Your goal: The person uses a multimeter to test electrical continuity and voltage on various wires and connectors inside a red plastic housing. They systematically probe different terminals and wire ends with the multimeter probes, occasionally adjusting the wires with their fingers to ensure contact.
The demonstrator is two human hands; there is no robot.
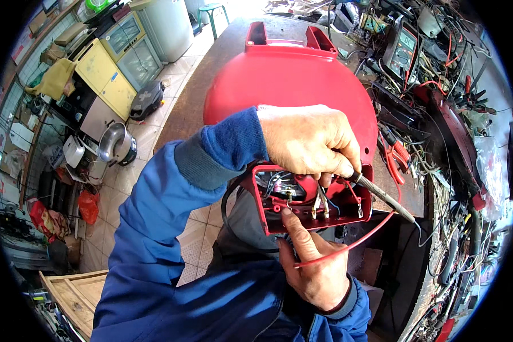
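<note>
An upturned red plastic housing [290,85] lies with its rectangular compartment [266,219] facing me. Inside the compartment are several thin wires and metal terminal clips [314,208]. My left hand [313,139] reaches across from the left and pinches a slim, grey-brown probe-like rod [382,194]; a thin wire trails from its outer end. My right hand [316,265] is below the compartment, its index fingertip at the lower wall near a small terminal. A red wire [362,241] crosses this hand and ends between thumb and index finger. What lies beneath those fingers is hidden.
The housing rests on a brown workbench [182,108]. At the right, a multimeter [403,51] stands among tangled cables and tools, with red-handled pliers [400,151] nearby. On the tiled floor to the left are a metal pot [115,142] and a dark case [148,101].
</note>
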